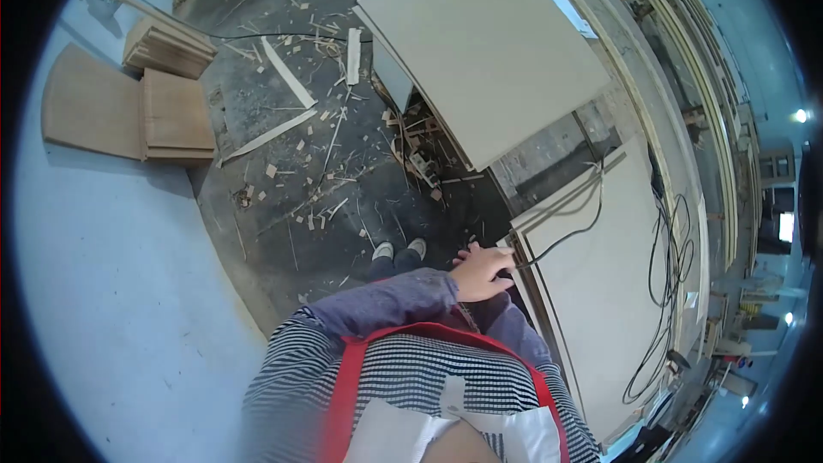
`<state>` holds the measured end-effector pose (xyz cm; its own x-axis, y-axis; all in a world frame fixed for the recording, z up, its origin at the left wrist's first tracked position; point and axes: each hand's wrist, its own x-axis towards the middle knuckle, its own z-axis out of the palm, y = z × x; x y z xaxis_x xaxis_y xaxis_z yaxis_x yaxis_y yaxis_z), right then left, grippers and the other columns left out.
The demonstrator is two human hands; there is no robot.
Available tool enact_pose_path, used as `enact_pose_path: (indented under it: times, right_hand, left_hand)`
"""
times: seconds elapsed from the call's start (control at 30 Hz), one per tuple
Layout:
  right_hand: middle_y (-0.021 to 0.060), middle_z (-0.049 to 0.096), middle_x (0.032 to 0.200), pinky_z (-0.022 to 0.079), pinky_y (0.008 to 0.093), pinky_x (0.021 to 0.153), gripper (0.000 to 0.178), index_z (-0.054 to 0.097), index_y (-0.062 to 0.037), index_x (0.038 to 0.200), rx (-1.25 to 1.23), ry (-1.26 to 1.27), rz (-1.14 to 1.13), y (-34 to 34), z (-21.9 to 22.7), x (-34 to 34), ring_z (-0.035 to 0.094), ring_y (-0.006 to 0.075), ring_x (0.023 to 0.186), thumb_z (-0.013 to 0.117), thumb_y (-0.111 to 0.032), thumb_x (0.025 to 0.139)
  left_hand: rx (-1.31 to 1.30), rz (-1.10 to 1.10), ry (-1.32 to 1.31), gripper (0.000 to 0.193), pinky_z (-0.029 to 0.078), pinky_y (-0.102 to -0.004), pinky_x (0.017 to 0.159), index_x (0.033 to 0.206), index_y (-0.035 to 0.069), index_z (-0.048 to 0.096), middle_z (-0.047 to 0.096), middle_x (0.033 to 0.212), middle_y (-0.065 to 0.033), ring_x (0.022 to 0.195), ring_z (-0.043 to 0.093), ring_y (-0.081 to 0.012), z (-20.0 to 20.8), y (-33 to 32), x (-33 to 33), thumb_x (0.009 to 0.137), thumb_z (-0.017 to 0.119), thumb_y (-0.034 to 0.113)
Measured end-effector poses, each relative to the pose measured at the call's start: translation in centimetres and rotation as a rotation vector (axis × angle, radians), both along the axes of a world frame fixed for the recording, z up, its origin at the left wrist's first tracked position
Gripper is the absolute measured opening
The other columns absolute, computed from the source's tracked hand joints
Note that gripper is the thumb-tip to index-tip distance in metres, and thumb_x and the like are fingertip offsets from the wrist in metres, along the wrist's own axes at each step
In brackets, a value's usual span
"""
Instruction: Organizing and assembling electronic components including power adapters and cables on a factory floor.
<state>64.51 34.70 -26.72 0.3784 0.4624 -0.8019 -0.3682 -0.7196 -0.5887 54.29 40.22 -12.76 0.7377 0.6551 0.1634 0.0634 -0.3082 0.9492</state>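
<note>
My left hand (482,273) reaches across in front of my body, in a grey-purple sleeve. Its thumb and fingers come together where a thin black cable (570,231) meets them, beside the corner of the near board stack. Behind it, my right hand (464,253) is mostly covered; only some fingertips show, and what they hold, if anything, is hidden. The cable curves back over the near stack of pale boards (591,309).
Another pale board stack (489,51) lies farther off. Wood scraps (321,214) and long strips (289,75) litter the dark floor. Curved brown wooden panels (94,103) lean by the white wall (111,291) at left. Looped black cables (660,283) lie at right.
</note>
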Motion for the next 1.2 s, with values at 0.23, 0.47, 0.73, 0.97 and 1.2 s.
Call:
enact_pose_path:
  times: [0.23,0.47,0.73,0.97,1.2]
  right_hand:
    - [0.0103,0.059,0.113,0.053,0.0339,0.072,0.042,0.052,-0.0037,0.122,-0.009,-0.013,0.195,0.4,-1.0,-1.3,0.063,0.02,0.086,0.051,-0.036,0.095]
    - [0.0099,0.065,0.095,0.05,0.0275,0.061,0.03,0.059,-0.0002,0.111,0.198,0.26,0.425,3.7,8.5,-2.1,0.063,0.0151,0.081,0.052,-0.026,0.096]
    - [0.0113,0.065,0.084,0.048,0.0235,0.065,0.02,0.06,0.0012,0.1,0.449,0.076,0.197,10.7,18.8,-2.5,0.059,0.0131,0.071,0.053,-0.017,0.094]
    - [0.0144,0.064,0.082,0.046,0.0254,0.062,0.019,0.059,0.0014,0.096,0.6,0.13,-0.157,15.6,22.5,-5.3,0.055,0.0154,0.062,0.051,-0.015,0.092]
    - [0.0135,0.059,0.075,0.042,0.0296,0.059,0.022,0.055,-0.0016,0.096,0.697,0.08,-0.249,15.5,24.6,-6.6,0.05,0.017,0.059,0.055,-0.023,0.09]
  left_hand:
    - [-0.301,-0.112,0.482,0.027,0.048,-0.0421,0.084,0.094,0.003,0.062,0.061,0.1,-0.0202,0.094,0.06,-0.0377,-5.9,3.2,-10.1,0.08,0.065,0.026]
    - [-0.037,-0.033,0.287,0.044,0.043,-0.0369,0.096,0.118,0.003,0.056,0.057,0.119,-0.0205,0.114,0.053,-0.0352,-8.6,6.8,-10.7,0.079,0.063,0.02]
    - [-0.194,-0.476,0.126,0.044,0.044,-0.0373,0.095,0.119,0.003,0.055,0.057,0.119,-0.0202,0.114,0.053,-0.035,-4.1,18.2,-9.7,0.078,0.063,0.018]
    - [-0.063,-0.215,0.134,0.021,0.048,-0.0439,0.076,0.095,0.005,0.061,0.061,0.09,-0.0151,0.089,0.06,-0.0346,-11.9,22.0,-12.0,0.081,0.062,0.02]
    - [-0.033,-0.225,0.242,0.016,0.048,-0.0435,0.076,0.095,0.01,0.06,0.062,0.092,-0.0128,0.091,0.06,-0.0336,-19.8,23.1,-16.9,0.084,0.06,0.021]
